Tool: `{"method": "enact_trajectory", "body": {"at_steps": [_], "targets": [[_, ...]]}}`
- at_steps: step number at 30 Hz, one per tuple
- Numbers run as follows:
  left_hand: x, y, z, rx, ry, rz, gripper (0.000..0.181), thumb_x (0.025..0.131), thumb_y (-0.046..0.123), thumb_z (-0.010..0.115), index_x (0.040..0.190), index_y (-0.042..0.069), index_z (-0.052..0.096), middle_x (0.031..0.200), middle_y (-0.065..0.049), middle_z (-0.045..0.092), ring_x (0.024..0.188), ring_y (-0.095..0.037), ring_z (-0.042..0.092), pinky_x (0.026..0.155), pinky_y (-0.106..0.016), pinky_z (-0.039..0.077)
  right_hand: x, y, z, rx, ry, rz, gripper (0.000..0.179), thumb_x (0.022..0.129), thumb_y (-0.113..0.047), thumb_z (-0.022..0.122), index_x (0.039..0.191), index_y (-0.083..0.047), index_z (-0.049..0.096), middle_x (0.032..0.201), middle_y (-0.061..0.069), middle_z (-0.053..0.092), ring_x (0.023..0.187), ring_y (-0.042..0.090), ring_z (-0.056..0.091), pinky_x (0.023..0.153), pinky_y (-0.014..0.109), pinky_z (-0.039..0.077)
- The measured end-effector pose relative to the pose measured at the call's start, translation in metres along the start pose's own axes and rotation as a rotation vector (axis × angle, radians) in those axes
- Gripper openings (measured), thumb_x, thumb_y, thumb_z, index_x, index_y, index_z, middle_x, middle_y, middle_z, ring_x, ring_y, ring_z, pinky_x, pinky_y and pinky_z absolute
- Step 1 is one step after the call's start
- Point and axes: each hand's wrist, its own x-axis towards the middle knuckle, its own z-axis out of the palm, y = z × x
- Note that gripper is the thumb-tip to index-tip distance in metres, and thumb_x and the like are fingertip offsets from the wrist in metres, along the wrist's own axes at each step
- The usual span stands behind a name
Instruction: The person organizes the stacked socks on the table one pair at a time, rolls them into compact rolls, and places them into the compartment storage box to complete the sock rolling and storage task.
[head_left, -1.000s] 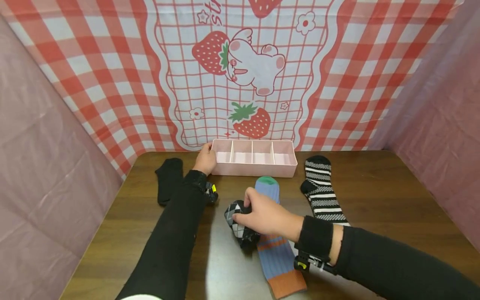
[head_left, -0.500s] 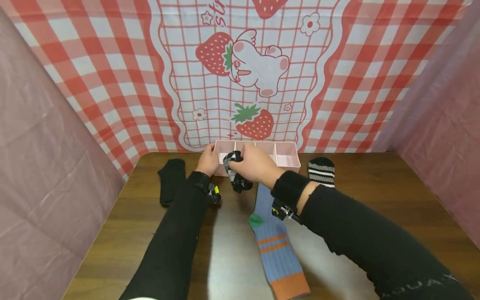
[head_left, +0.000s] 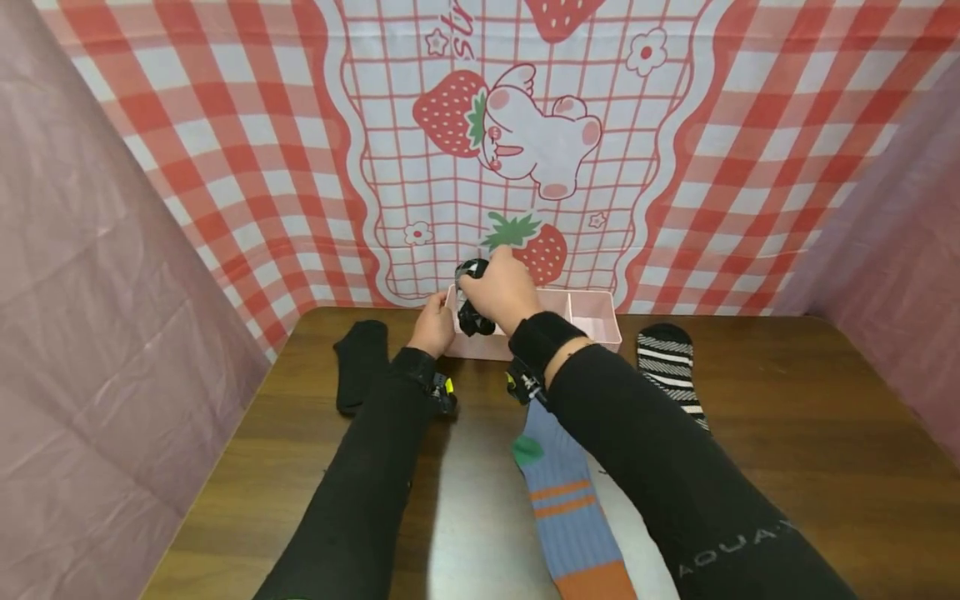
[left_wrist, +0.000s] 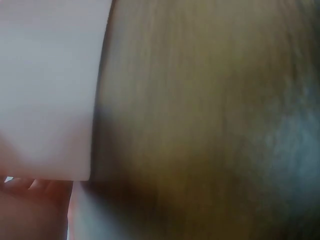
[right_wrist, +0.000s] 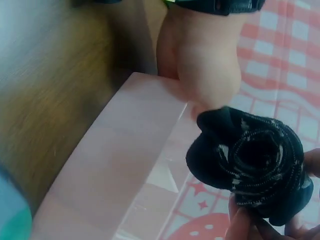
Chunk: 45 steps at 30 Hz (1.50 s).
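My right hand [head_left: 504,287] pinches a rolled-up black and grey argyle sock [head_left: 474,317] above the left part of a pink divided box [head_left: 480,348]. In the right wrist view, the rolled sock [right_wrist: 257,160] shows its coiled end, with fingertips around its lower side and right edge. At the box's left end, my left hand [head_left: 433,327] grips the end wall. From the left wrist, the box's pink side [left_wrist: 47,95] fills the left of the picture, fingers below it. My right hand and the sock hide some compartments.
A flat black sock [head_left: 362,367] lies on the wooden table [head_left: 247,467] at left. In front of the box lies a blue sock [head_left: 558,475] with orange bands. A black-and-white striped sock [head_left: 666,362] lies at right. A checked curtain [head_left: 255,167] hangs behind the box.
My right hand has carried the rolled sock from above the table near the blue sock, forward and up to the box. My left hand stays at the box's left end.
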Motion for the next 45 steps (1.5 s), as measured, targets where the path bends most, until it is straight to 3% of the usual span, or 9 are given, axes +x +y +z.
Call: {"method": "enact_trajectory", "body": {"at_steps": [4,10,17,19,21,24,32,38,45], "targets": [[-0.004,-0.002,-0.002,0.001,0.004,-0.004,0.053,0.107,0.017,0.025,0.158,0.009,0.038,0.149,-0.018,0.050,0.126,-0.035,0.053,0.105,-0.046,0.042,0.011,0.000,0.015,0.027,0.053,0.037,0.077,0.101,-0.039,0.062,0.156,0.004,0.028,0.105,0.020,0.065,0.085,0.032,0.067,0.070,0.044,0.056],[-0.007,-0.003,-0.004,-0.043,-0.033,-0.013,0.050,0.112,0.024,0.024,0.159,0.011,0.035,0.145,-0.019,0.048,0.111,-0.033,0.054,0.092,-0.041,0.043,0.021,-0.001,0.033,0.034,0.103,0.136,0.078,0.102,-0.039,0.058,0.160,0.002,0.025,0.127,0.024,0.062,0.103,0.037,0.066,0.084,0.048,0.055],[-0.007,-0.004,0.003,-0.196,-0.058,-0.015,0.049,0.112,0.018,0.025,0.160,0.009,0.033,0.089,-0.007,0.045,0.063,-0.016,0.035,0.065,-0.029,0.035,0.025,0.012,0.051,0.067,0.125,0.221,0.074,0.103,-0.037,0.058,0.157,0.003,0.027,0.136,0.025,0.056,0.113,0.039,0.062,0.092,0.049,0.053],[-0.008,-0.005,0.007,-0.194,-0.056,-0.004,0.049,0.112,0.018,0.026,0.159,0.008,0.033,0.094,-0.011,0.054,0.072,-0.016,0.050,0.073,-0.029,0.042,0.026,0.019,0.056,0.064,0.130,0.216,0.074,0.103,-0.036,0.060,0.157,0.003,0.028,0.137,0.025,0.056,0.114,0.040,0.061,0.093,0.049,0.052],[-0.010,-0.006,0.010,-0.173,-0.057,0.008,0.049,0.112,0.018,0.026,0.159,0.006,0.034,0.119,-0.017,0.060,0.103,-0.025,0.061,0.094,-0.034,0.045,0.026,0.027,0.061,0.049,0.125,0.201,0.075,0.102,-0.035,0.061,0.157,0.004,0.028,0.137,0.026,0.056,0.113,0.040,0.062,0.091,0.049,0.053],[-0.011,-0.007,0.014,-0.110,-0.042,0.027,0.049,0.111,0.020,0.028,0.157,0.005,0.037,0.158,-0.014,0.041,0.146,-0.027,0.035,0.119,-0.039,0.027,0.028,0.033,0.067,-0.008,0.120,0.158,0.075,0.102,-0.035,0.063,0.156,0.006,0.030,0.137,0.027,0.056,0.114,0.040,0.062,0.091,0.049,0.054],[-0.008,-0.003,0.010,-0.145,-0.036,0.066,0.049,0.110,0.021,0.031,0.154,0.001,0.039,0.153,-0.020,0.044,0.141,-0.032,0.042,0.116,-0.042,0.032,0.030,0.022,0.067,-0.239,0.072,0.091,0.063,0.105,-0.035,0.058,0.147,0.009,0.043,0.143,0.028,0.048,0.112,0.038,0.061,0.090,0.046,0.056],[-0.007,-0.005,0.006,-0.179,-0.049,0.029,0.050,0.111,0.023,0.032,0.157,0.005,0.037,0.148,-0.019,0.048,0.126,-0.033,0.050,0.105,-0.044,0.042,0.031,0.022,0.077,-0.432,0.028,0.092,0.038,0.100,-0.035,0.062,0.114,-0.002,0.075,0.126,0.020,0.067,0.097,0.035,0.068,0.080,0.045,0.059],[-0.005,-0.005,0.001,-0.146,-0.049,-0.007,0.051,0.112,0.023,0.025,0.160,0.009,0.031,0.160,-0.015,0.037,0.143,-0.030,0.038,0.115,-0.045,0.033,0.037,0.035,0.085,-0.541,0.014,0.083,0.032,0.099,-0.031,0.064,0.114,-0.005,0.076,0.121,0.015,0.069,0.101,0.031,0.067,0.085,0.044,0.057]]}}
